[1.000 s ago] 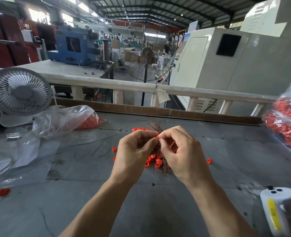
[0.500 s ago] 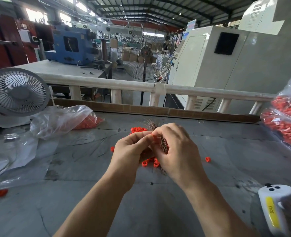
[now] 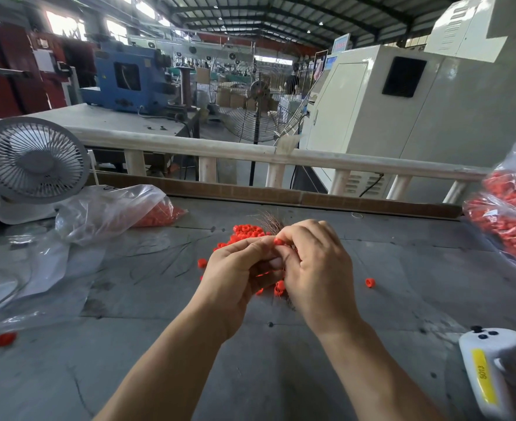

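- Since a second ago, the left hand [image 3: 238, 268] and right hand [image 3: 317, 268] have closed from fingertip contact to overlapping fingers above the tabletop [image 3: 159, 344].
- The left hand pinches a red cap [image 3: 278, 241]; the right hand grips the wire bundle [image 3: 270, 221], just over the pile of caps [image 3: 244, 232].
- Judgement: the cap is being pressed onto a wire end; seating is hidden.

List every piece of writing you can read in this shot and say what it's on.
"S013": black characters on the yellow label of the white handheld device, lower right; the first character may be a 5.
Blue sign far back in the hall: red characters, too small to read.
Clear plastic bag on the left: faint dark marks, illegible.
Red cap pinched by the left hand and right hand: no lettering visible.
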Available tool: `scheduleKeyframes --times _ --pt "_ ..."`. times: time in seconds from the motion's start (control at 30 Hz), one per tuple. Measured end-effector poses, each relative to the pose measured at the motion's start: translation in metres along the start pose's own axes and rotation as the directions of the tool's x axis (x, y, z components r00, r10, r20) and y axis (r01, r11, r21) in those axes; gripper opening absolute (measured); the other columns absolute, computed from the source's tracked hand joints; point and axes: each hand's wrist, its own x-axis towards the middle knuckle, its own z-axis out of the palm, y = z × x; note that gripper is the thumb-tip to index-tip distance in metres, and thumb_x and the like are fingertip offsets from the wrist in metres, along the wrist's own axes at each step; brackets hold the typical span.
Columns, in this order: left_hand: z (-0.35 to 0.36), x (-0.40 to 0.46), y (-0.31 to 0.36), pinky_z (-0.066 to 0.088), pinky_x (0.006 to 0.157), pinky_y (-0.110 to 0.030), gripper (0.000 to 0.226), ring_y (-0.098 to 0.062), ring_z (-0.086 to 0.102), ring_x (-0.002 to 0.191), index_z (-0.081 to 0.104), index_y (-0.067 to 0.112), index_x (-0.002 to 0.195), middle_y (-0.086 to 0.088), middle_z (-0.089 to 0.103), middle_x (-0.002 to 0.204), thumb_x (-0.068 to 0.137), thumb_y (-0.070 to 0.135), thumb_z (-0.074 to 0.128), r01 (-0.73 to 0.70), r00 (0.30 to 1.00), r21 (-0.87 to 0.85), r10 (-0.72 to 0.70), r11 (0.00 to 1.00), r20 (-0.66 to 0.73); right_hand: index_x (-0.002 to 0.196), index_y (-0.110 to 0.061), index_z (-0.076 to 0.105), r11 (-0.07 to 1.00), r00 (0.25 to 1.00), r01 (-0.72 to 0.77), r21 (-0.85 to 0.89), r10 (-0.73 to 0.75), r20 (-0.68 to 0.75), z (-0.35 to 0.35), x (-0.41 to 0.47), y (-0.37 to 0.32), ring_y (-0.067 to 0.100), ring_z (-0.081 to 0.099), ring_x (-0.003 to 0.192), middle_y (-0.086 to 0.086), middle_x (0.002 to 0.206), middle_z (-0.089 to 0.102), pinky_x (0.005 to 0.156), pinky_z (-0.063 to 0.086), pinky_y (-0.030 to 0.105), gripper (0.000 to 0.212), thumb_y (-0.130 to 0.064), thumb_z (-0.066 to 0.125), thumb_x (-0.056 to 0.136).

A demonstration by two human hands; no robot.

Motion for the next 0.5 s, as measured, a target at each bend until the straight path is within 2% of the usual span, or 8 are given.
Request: scheduleKeyframes --times 0.13,0.27,0.33,0.4,0.5 --pt "-0.0007 -0.0005 0.0019 0.059 0.07 -0.03 0.025 -0.02 0.065 0.075 0.073 -0.005 0.108 -0.017 0.065 0.087 0.094 0.016 0.067 -0.016 1.0 0.03 0.015 0.999 0.009 0.087 -0.012 0.069 1.0 1.0 0.021 0.02 -0.021 -0.003 -0.0008 0.0015 -0.0007 0.024 0.058 0.089 -0.001 0.09 0.065 0.077 0.052 0.039 0.005 -0.009 0.073 0.087" --pt "-0.0001 -0.0001 0.0058 0.059 0.07 -0.029 0.017 -0.018 0.064 0.073 0.078 0.005 0.1 -0.015 0.063 0.083 0.091 0.016 0.068 -0.051 0.998 -0.008 0.051 0.999 0.021 0.097 -0.018 0.072 1.0 1.0 0.024 0.003 -0.024 0.001 -0.0055 0.0043 -0.0035 0.019 0.06 0.089 -0.005 0.092 0.064 0.071 0.049 0.031 0.005 -0.019 0.074 0.092" --pt "-0.0004 -0.0005 0.0066 0.059 0.068 -0.028 0.019 -0.018 0.065 0.073 0.078 0.006 0.099 -0.014 0.063 0.083 0.086 0.018 0.069 -0.08 0.996 -0.018 0.08 0.997 0.03 0.102 -0.02 0.072 0.999 1.0 0.018 0.043 -0.019 0.019 -0.0066 0.0035 -0.0043 0.017 0.063 0.087 -0.007 0.093 0.065 0.068 0.051 0.03 0.008 -0.021 0.073 0.095" --pt "-0.0011 -0.0011 0.0065 0.058 0.066 -0.029 0.022 -0.019 0.069 0.074 0.077 0.005 0.102 -0.014 0.067 0.085 0.085 0.018 0.07 -0.107 0.993 -0.014 0.108 0.994 0.047 0.107 -0.019 0.07 0.994 0.999 0.019 0.11 -0.023 0.034 -0.0066 0.002 -0.0053 0.015 0.064 0.088 -0.007 0.097 0.066 0.072 0.054 0.032 0.012 -0.021 0.071 0.096" --pt "-0.0025 -0.0019 0.0068 0.059 0.07 -0.032 0.025 -0.025 0.073 0.083 0.077 0.004 0.103 -0.018 0.075 0.097 0.084 0.019 0.071 -0.135 0.989 0.008 0.135 0.991 0.058 0.109 -0.018 0.068 0.977 0.999 -0.008 0.215 -0.002 0.048 -0.0066 0.0008 -0.0062 0.013 0.065 0.089 -0.007 0.1 0.067 0.075 0.056 0.035 0.015 -0.02 0.072 0.095"
